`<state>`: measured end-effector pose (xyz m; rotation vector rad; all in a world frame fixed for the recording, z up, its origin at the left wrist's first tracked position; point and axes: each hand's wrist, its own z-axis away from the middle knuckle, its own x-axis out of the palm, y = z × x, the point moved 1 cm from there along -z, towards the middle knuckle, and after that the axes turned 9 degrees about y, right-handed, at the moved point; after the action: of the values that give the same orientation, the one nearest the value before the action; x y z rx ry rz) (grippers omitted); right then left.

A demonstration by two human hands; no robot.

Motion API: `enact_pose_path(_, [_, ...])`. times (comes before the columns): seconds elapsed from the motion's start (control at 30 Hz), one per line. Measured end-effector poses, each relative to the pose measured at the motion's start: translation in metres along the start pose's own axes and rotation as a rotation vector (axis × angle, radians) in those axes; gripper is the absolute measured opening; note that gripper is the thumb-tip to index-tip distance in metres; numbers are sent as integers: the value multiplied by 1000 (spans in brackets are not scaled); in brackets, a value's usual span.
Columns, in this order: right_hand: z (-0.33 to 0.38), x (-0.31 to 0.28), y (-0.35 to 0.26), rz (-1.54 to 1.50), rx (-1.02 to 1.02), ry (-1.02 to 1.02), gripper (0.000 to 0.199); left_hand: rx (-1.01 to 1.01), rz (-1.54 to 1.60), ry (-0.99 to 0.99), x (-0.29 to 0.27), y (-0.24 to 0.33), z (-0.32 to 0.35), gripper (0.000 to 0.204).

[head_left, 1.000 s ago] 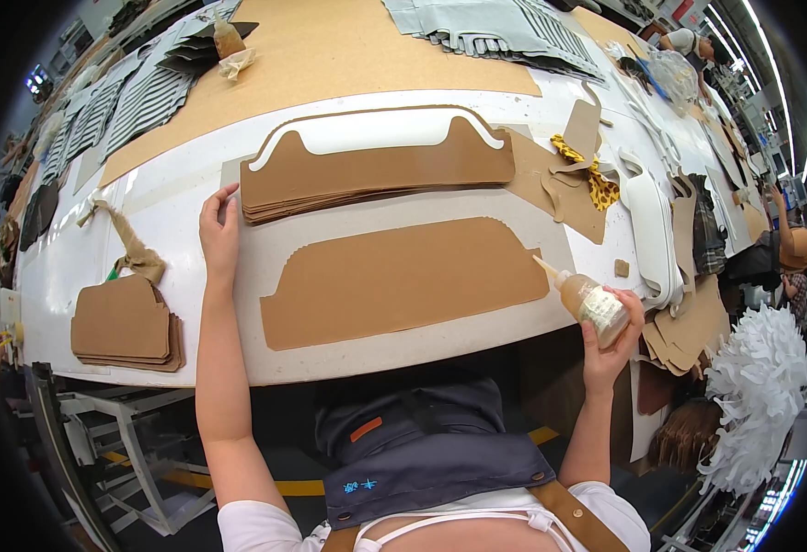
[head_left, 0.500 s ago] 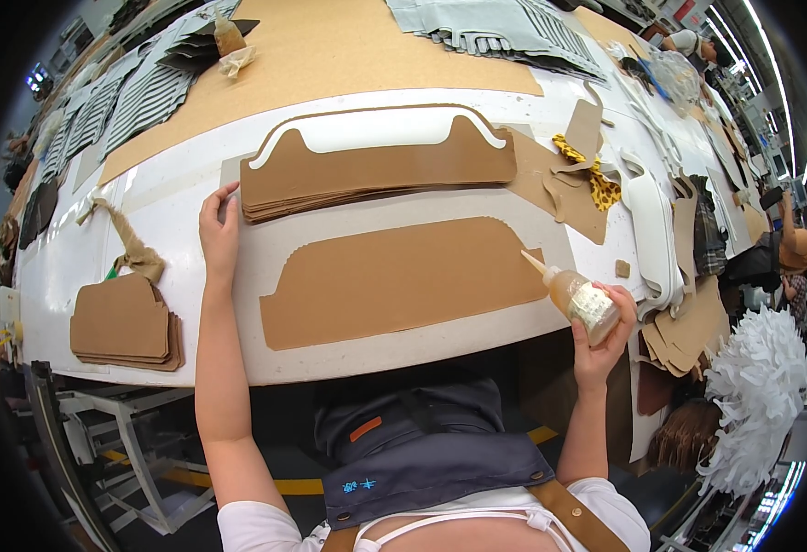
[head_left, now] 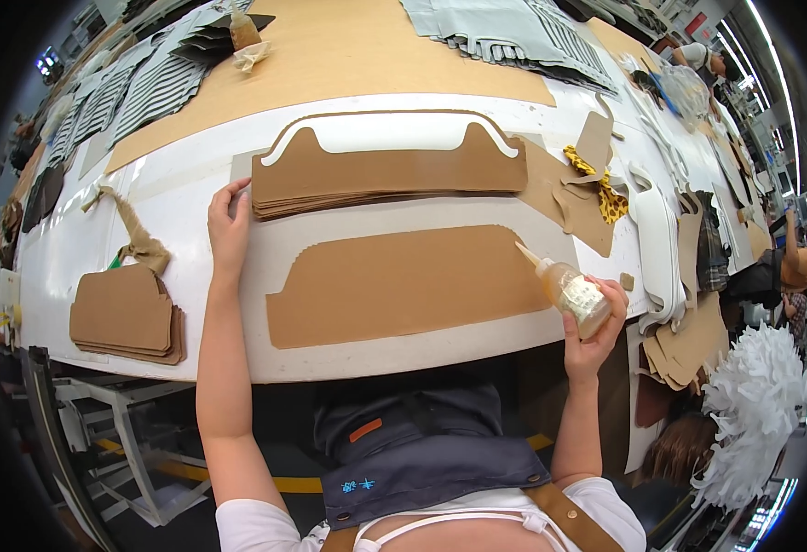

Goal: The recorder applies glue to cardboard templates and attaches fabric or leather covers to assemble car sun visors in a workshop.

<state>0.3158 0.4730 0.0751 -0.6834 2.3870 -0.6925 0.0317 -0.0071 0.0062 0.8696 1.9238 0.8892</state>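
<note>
Wrapped round a clear bottle of amber liquid [head_left: 576, 296], the right hand [head_left: 592, 351] has a firm-looking hold, while the left hand [head_left: 230, 228] is empty, its fingers loosely parted. Places are told from the single flat brown panel [head_left: 403, 290], which lies on the white table [head_left: 376, 363] in front of the person. Well to the panel's left sits a stack of smaller brown pieces [head_left: 120, 308], with a crumpled tan cloth [head_left: 132, 230] just behind it. Nearer, beyond the panel's upper left corner, the left hand rests by the end of a tall stack of brown panels [head_left: 390, 177]; whether it touches is hard to tell. That stack lies behind the single panel and bears a white curved piece [head_left: 385, 136]. At the panel's upper right curve, the bottle's slim nozzle [head_left: 529, 254] points in over the edge; contact cannot be made out. Farther right of the panel lies a yellow spotted cloth [head_left: 612, 204]. The step in hand appears to be lining the nozzle up with the panel's right rim; the next move would call for a steady wrist, a light squeeze and a tip kept close to that edge.
</note>
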Motion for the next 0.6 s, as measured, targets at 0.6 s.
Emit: enact_pose_path(0.6, [-7, 27, 2, -79, -17, -4, 61, 5, -31, -2, 0, 5, 1, 26])
